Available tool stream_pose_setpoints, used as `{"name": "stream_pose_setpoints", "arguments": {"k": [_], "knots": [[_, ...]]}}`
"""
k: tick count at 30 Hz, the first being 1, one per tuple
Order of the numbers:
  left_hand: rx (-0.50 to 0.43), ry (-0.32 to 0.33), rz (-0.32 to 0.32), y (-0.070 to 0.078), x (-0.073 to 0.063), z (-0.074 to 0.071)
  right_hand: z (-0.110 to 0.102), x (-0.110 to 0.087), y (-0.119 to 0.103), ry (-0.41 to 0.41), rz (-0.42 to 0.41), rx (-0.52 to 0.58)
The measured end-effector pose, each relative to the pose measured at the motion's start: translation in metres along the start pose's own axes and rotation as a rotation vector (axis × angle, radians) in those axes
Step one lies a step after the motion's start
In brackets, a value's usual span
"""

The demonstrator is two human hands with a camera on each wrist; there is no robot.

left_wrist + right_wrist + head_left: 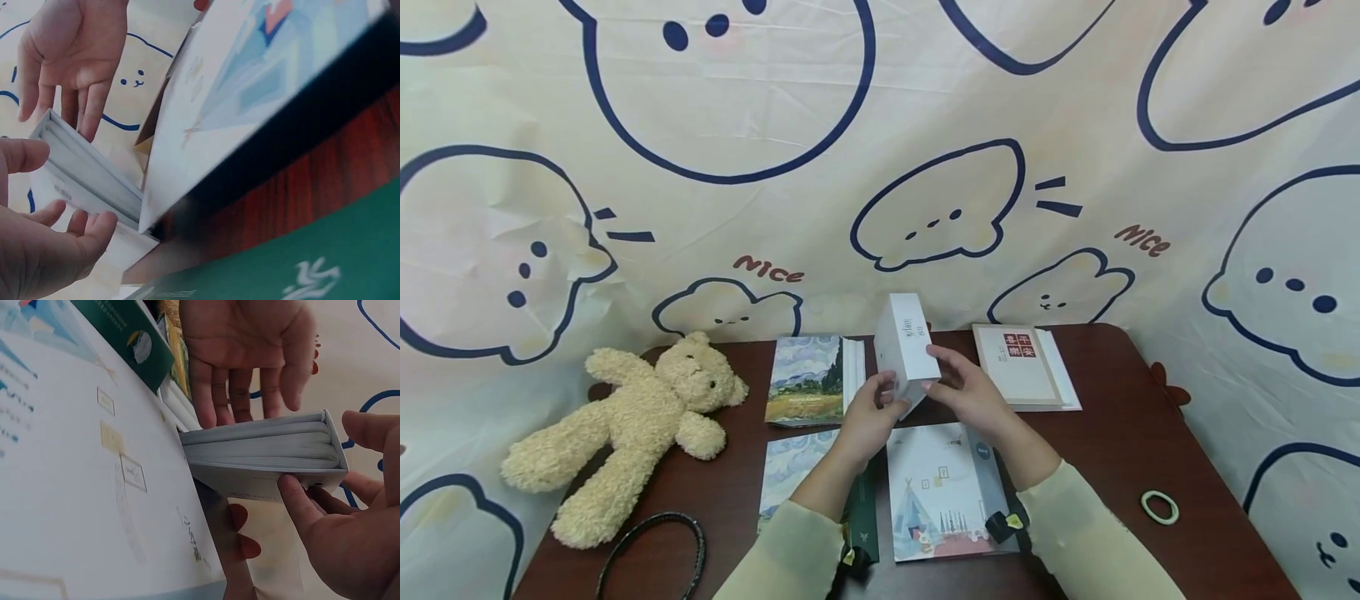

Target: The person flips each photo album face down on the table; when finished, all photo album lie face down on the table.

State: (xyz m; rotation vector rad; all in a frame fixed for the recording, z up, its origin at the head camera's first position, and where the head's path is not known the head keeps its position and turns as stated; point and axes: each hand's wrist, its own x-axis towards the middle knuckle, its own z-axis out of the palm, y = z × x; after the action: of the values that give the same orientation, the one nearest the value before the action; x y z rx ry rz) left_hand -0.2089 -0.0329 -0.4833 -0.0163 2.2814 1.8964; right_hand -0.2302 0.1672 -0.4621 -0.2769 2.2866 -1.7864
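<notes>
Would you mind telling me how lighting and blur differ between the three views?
Head: bright, fairly even light, with the white box clearly outlined; left wrist: hazy, the tent-printed book close to the lens washed out and blurred; right wrist: dimmer overall, that book's cover looking greyish.

Backdrop [925,96] says "Nice" twice in reddish letters, and the cream book [1026,375] has 平安喜樂 in a red block. Lettering on the white box [913,333] and tent-picture book [934,483]? Way too tiny to read.
</notes>
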Motion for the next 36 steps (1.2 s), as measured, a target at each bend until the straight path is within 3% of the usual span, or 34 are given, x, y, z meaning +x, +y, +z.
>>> {"name": "stream_pose_setpoints", "arguments": {"k": [10,27,36], "knots": [[0.068,0.003,-0.031,-0.005,-0.001,0.005,-0.009,-0.002,0.010,0.025,0.022,-0.024],[0.126,-0.026,-0.055,-0.013,0.003,0.010,-0.023,-0.004,0.023,0.082,0.136,-0.093],[0.129,-0.029,-0.074,-0.016,0.004,0.012,-0.023,-0.003,0.031,0.133,0.122,-0.215]]}}
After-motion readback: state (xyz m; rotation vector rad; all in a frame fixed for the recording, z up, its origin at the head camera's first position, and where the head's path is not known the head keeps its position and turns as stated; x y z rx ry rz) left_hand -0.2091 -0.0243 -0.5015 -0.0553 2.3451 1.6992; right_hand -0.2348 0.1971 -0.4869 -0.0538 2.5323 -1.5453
